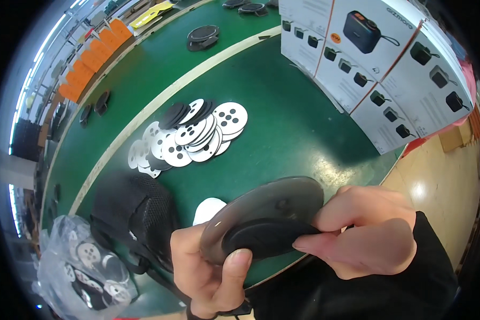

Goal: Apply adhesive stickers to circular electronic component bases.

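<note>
Above the near table edge I hold a smoky grey, glossy round disc (269, 197) tilted between both hands. A smaller black round pad (266, 237) lies against its near side. My left hand (216, 272) grips the disc's left edge, thumb on the front near the pad. At the right, my right hand (365, 229) pinches the rim of the black pad and touches the grey disc's edge. Partly hidden behind the disc is a plain white round piece (208, 209). Farther off lies a pile of white discs with black dots (200, 133), some showing black sides.
A black mesh-sided bag (136, 213) stands left of my hands, beside a clear plastic bag (85, 266) of dotted discs. Stacked white printed boxes (352, 58) rise at the right. Beyond a cream strip (160, 98), black round devices (202, 37) sit near orange bins (93, 56).
</note>
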A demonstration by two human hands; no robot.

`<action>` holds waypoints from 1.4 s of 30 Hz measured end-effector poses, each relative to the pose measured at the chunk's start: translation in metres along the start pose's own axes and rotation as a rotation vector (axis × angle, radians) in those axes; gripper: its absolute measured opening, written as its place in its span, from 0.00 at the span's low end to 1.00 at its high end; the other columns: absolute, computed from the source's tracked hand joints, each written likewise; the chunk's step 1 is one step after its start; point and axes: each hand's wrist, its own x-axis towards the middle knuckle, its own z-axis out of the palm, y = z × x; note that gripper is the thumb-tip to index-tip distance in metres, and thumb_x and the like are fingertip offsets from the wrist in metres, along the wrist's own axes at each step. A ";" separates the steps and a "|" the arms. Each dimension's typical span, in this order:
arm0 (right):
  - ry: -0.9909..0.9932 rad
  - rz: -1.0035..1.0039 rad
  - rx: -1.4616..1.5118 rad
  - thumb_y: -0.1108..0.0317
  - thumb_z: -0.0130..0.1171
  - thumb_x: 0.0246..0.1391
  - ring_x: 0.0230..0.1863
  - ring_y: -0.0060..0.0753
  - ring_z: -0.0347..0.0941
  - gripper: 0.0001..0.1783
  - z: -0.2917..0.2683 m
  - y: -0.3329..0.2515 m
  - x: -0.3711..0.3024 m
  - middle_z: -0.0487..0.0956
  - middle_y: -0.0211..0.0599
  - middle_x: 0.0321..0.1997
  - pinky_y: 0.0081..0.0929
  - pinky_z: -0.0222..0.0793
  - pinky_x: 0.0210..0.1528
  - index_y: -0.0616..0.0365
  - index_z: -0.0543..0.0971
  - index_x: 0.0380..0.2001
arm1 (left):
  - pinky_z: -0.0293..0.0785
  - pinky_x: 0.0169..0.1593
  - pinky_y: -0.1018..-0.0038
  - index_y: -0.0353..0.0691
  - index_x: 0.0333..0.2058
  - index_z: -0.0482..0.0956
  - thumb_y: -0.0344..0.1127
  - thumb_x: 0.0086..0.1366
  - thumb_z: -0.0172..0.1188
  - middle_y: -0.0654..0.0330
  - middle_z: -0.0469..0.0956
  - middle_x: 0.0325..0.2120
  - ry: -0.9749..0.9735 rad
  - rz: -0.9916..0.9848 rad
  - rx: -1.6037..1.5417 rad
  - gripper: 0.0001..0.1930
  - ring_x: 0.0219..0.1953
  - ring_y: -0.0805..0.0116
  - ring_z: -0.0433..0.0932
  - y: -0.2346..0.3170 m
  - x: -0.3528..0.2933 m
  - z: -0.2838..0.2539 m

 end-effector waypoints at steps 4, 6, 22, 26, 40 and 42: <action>0.035 0.066 0.043 0.76 0.70 0.31 0.14 0.30 0.66 0.11 0.014 -0.003 0.008 0.71 0.27 0.19 0.22 0.58 0.14 0.52 0.77 0.16 | 0.68 0.43 0.74 0.30 0.42 0.62 0.38 0.55 0.57 0.51 0.72 0.36 0.162 -0.134 0.275 0.22 0.36 0.69 0.71 0.009 -0.003 0.001; 0.064 0.124 -0.022 0.76 0.70 0.32 0.14 0.30 0.66 0.10 -0.009 -0.008 0.005 0.71 0.26 0.20 0.22 0.59 0.14 0.52 0.77 0.17 | 0.69 0.45 0.72 0.31 0.42 0.62 0.39 0.55 0.56 0.49 0.72 0.37 0.170 -0.042 0.308 0.22 0.38 0.67 0.73 0.007 -0.005 0.012; 0.055 0.067 -0.319 0.64 0.56 0.38 0.11 0.24 0.62 0.09 -0.006 0.004 0.012 0.62 0.25 0.16 0.18 0.56 0.11 0.53 0.68 0.20 | 0.63 0.46 0.73 0.28 0.44 0.65 0.36 0.61 0.54 0.55 0.69 0.38 -0.061 0.072 0.675 0.18 0.39 0.70 0.67 0.005 -0.004 0.014; -0.122 -0.007 -0.322 0.71 0.53 0.40 0.14 0.33 0.70 0.15 -0.026 0.006 0.013 0.73 0.40 0.18 0.23 0.66 0.15 0.60 0.73 0.36 | 0.66 0.42 0.74 0.29 0.47 0.62 0.32 0.63 0.52 0.53 0.71 0.41 0.047 -0.142 0.523 0.17 0.37 0.70 0.69 -0.004 -0.012 0.007; -0.839 0.090 0.785 0.57 0.48 0.58 0.10 0.32 0.70 0.25 0.030 0.072 0.080 0.74 0.41 0.11 0.26 0.67 0.12 0.70 0.74 0.17 | 0.64 0.54 0.62 0.28 0.55 0.58 0.35 0.58 0.58 0.42 0.64 0.51 0.275 -0.088 0.299 0.30 0.51 0.53 0.67 0.003 0.024 0.011; -0.854 0.082 0.861 0.60 0.47 0.59 0.10 0.29 0.70 0.24 0.036 0.070 0.077 0.74 0.42 0.11 0.23 0.66 0.11 0.71 0.74 0.18 | 0.64 0.54 0.62 0.28 0.55 0.57 0.34 0.57 0.58 0.42 0.64 0.51 0.235 -0.023 0.358 0.30 0.51 0.53 0.67 0.007 0.029 0.019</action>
